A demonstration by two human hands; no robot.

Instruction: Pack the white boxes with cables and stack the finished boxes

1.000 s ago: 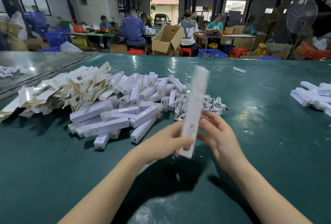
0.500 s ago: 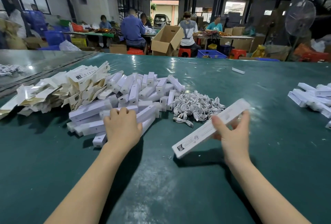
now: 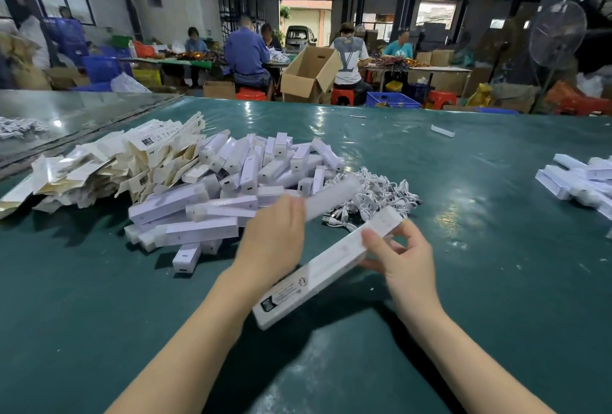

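Note:
My right hand pinches a long white box near its far end, held slanted above the green table, printed label toward me. My left hand grips a second white box, blurred by motion, lifted just off the heap of white boxes in front of me. A tangle of white cables lies right of that heap. A pile of flat, unfolded box blanks lies to its left.
More white boxes lie in a loose group at the table's right edge. One stray white box sits far across the table. Beyond the table, several seated people work near an open cardboard carton. A standing fan is at right.
My left hand has picked a white box off the heap and lifted it rightward. My right hand has lowered its long box slightly and brought it closer to me.

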